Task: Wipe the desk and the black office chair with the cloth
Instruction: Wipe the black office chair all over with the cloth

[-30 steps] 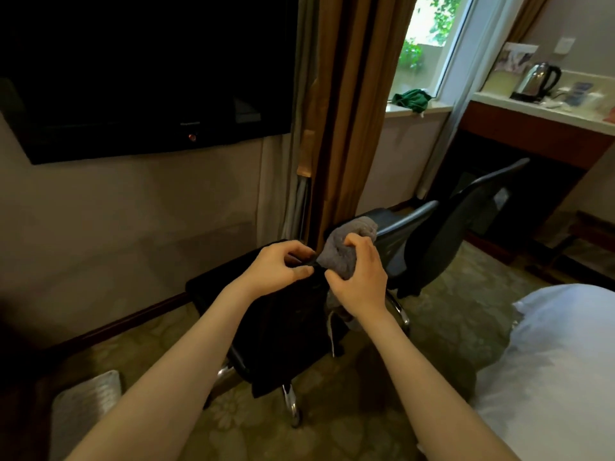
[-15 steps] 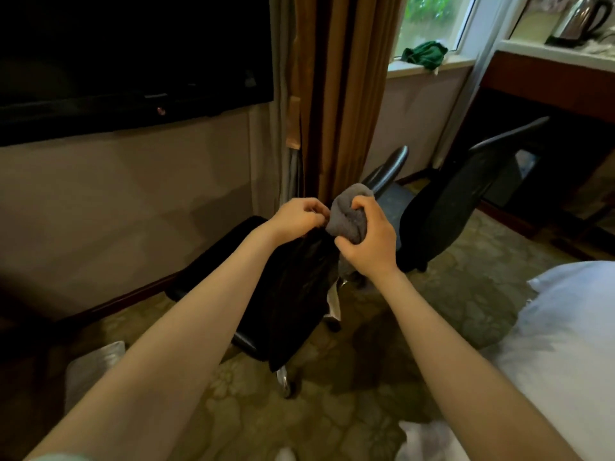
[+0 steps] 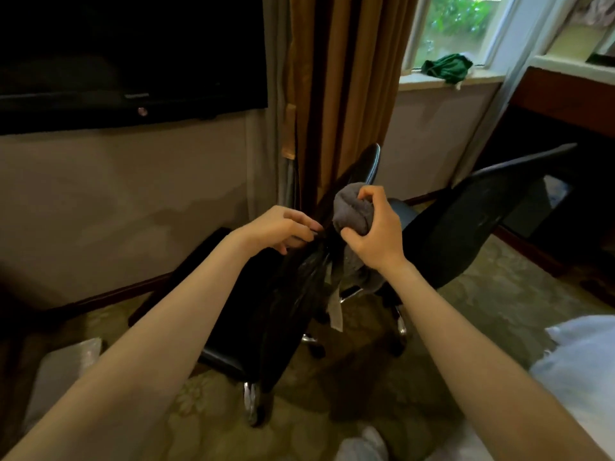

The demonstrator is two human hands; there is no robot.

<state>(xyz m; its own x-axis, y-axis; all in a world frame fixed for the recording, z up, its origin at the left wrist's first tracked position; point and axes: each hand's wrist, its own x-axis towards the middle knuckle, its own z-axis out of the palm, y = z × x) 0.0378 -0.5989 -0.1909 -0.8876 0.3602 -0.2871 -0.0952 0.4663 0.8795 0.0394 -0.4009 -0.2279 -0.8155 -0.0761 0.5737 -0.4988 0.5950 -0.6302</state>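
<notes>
While left hand (image 3: pixel 283 227) pinches black office chair (image 3: pixel 466 221) edge, likely steadying it, right hand (image 3: pixel 372 237) fingers clamp bunched cloth (image 3: pixel 349 209) just beside left fingertips, poised to wipe.

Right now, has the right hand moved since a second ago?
No. The right hand still grips the cloth at the chair armrest, against the brown curtain; only the camera tilted.

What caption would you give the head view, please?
Left hand grips top of black chair; right hand holds grey cloth.
</notes>
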